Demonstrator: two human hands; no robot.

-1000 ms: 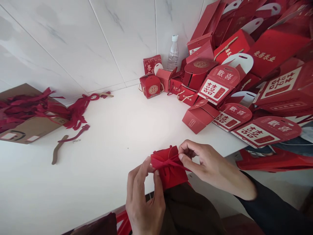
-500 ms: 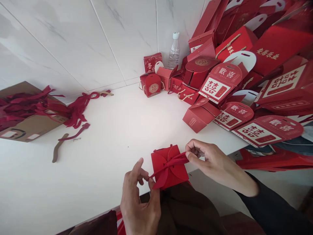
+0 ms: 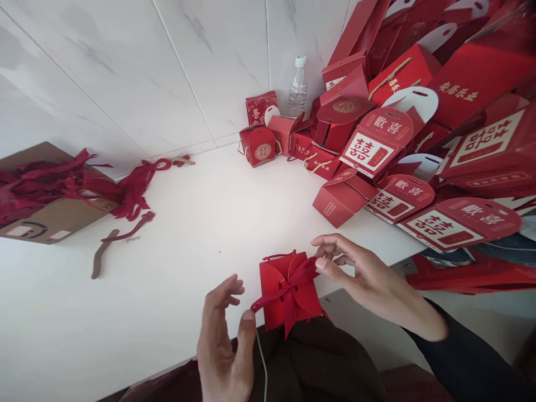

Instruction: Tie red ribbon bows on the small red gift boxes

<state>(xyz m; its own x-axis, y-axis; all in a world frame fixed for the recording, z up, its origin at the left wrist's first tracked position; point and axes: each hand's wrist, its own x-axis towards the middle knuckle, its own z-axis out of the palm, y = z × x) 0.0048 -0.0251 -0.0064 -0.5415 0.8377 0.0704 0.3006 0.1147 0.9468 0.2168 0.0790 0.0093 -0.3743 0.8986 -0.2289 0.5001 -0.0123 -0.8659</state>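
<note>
A small red gift box [image 3: 272, 276] sits at the table's front edge, its curved flaps folded together on top. Across the flaps lies a dark red ribbon [image 3: 288, 287] tied in a bow, one tail hanging down the near side. To the left of the box is my left hand [image 3: 228, 340], fingers spread and empty, its thumb tip close by the bow's left end. My right hand [image 3: 355, 273] is at the box's right, thumb and fingers apart, the thumb tip at the right loop; whether it touches the ribbon is hard to tell.
A cardboard box [image 3: 79, 220] full of dark red ribbons stands at the left, with a brown strip [image 3: 100, 259] nearby. Red gift boxes [image 3: 368, 142] are piled at the right. A water bottle [image 3: 298, 89] stands against the tiled wall [image 3: 209, 67].
Both hands have loosened from the ribbon; the left has drawn back to the left with fingers spread. The bow looks fuller, and its tail now hangs straight down the near side.
</note>
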